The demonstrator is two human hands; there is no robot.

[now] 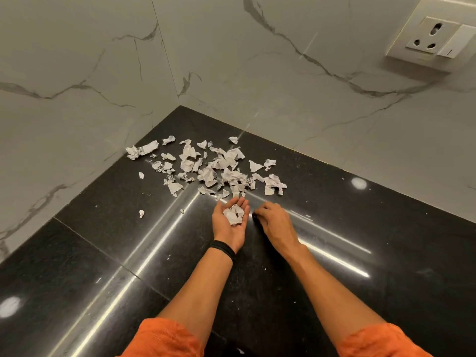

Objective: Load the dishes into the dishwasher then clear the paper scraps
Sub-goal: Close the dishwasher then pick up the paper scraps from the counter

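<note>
Several torn white paper scraps [206,167] lie scattered in the corner of a glossy black stone counter [334,253]. My left hand [226,228] lies palm up just in front of the pile, cupped around a small heap of gathered scraps [234,215]. My right hand [273,220] rests beside it, palm down, fingertips curled onto the counter; whether it pinches a scrap is hidden. Two stray scraps [141,213] lie apart at the left. No dishes or dishwasher are in view.
White marble-patterned walls [77,99] close the corner at the left and back. A wall socket with switch [432,39] sits at the upper right. Tiny white crumbs dot the counter. My orange sleeves show at the bottom edge.
</note>
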